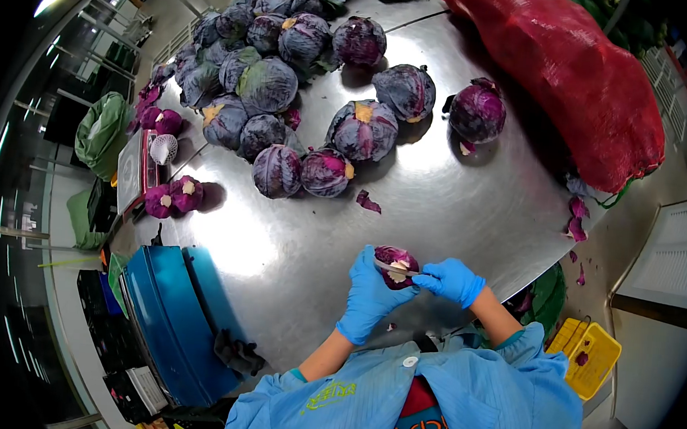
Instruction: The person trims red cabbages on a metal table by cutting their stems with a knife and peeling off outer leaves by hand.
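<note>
Held in my blue-gloved left hand (370, 296) is a small red cabbage (391, 258), its pale cut stem end turned up. My right hand (452, 282), also gloved in blue, is closed round the handle of a knife (394, 269). The knife's blade lies across the cabbage at the stem. Both hands are over the near part of the steel table (309, 252). A loose purple leaf (368, 202) lies on the metal just beyond them.
Several red cabbages (363, 130) are heaped at the far left. Trimmed heads (174, 195) sit beside a scale (130, 172). A full red mesh sack (560, 78) lies at the far right. A blue crate (173, 314) stands near left; a yellow container (588, 355) is low at right.
</note>
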Demonstrator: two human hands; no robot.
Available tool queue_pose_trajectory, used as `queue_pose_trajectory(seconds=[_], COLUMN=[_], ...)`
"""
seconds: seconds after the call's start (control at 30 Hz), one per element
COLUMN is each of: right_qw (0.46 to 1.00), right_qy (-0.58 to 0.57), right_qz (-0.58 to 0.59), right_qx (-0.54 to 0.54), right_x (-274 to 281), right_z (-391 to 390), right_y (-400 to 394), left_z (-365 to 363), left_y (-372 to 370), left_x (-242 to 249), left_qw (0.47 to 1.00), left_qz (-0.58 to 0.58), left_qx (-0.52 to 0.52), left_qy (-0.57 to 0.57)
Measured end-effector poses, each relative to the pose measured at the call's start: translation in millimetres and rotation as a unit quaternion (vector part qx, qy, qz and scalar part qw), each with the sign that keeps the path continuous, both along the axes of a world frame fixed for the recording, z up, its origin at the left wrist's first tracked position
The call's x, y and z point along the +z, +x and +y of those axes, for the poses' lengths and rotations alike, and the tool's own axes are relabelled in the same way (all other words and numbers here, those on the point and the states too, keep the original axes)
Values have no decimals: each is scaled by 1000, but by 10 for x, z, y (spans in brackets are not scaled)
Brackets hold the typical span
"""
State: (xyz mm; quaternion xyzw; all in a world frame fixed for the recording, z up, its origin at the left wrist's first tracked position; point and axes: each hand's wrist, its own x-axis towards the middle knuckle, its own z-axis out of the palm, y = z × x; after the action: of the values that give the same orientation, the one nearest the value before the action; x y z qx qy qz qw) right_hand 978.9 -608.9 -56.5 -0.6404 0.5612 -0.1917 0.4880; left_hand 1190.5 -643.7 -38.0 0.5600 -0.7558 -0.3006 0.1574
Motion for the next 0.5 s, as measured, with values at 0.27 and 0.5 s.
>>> queue_pose_trajectory(seconds=[0.27,0.5], right_qw=[992,985], right_qy=[-2,102], right_qz=[119,134], right_qx=[36,23], right_x=[189,474], right_z=[-116,-246], right_y=[122,209], left_z=[-139,-174], left_y=[-65,-91], left_x=[195,218], left_qw=[995,997], left_qz=[72,58], left_qx=[-8,-1], left_qy=[70,50])
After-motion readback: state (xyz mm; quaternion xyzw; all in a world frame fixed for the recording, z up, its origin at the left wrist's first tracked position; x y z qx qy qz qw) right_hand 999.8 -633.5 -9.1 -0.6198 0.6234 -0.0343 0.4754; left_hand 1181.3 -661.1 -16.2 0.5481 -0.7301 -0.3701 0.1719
